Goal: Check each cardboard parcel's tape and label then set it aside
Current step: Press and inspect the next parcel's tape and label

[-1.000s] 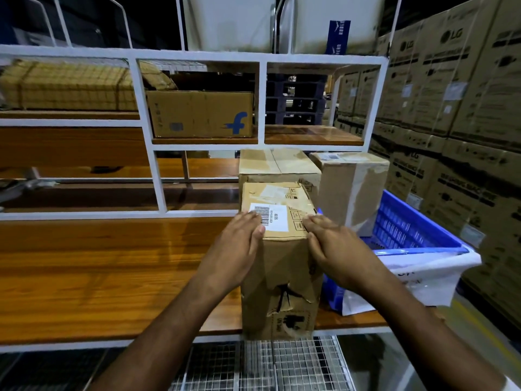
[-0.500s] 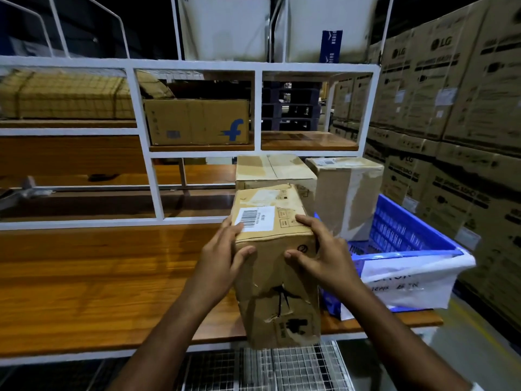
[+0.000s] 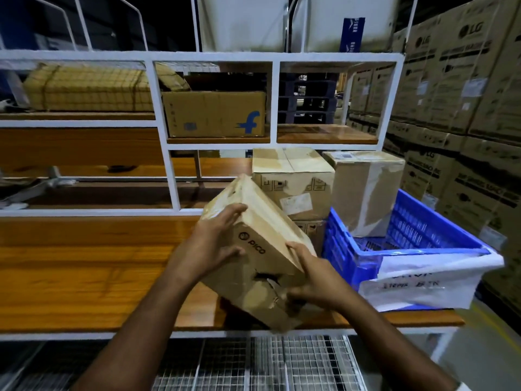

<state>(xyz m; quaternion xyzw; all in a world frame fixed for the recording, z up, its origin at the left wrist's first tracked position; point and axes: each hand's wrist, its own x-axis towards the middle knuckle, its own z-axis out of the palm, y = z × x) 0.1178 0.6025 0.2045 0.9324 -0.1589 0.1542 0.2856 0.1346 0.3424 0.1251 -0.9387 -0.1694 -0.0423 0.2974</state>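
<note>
Torn matt cardboard parcel [image 3: 262, 249]; glossy wooden bench [image 3: 84, 263]; blue plastic crate [image 3: 346, 249].

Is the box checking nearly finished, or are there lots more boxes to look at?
Can't tell how many are finished: nothing marks a done pile. Right now both hands, left hand and right hand, hold the tilted PICO parcel, which has a torn patch on its side. Probably still waiting: the taped parcel behind it and the tall parcel standing in the blue crate.
</note>
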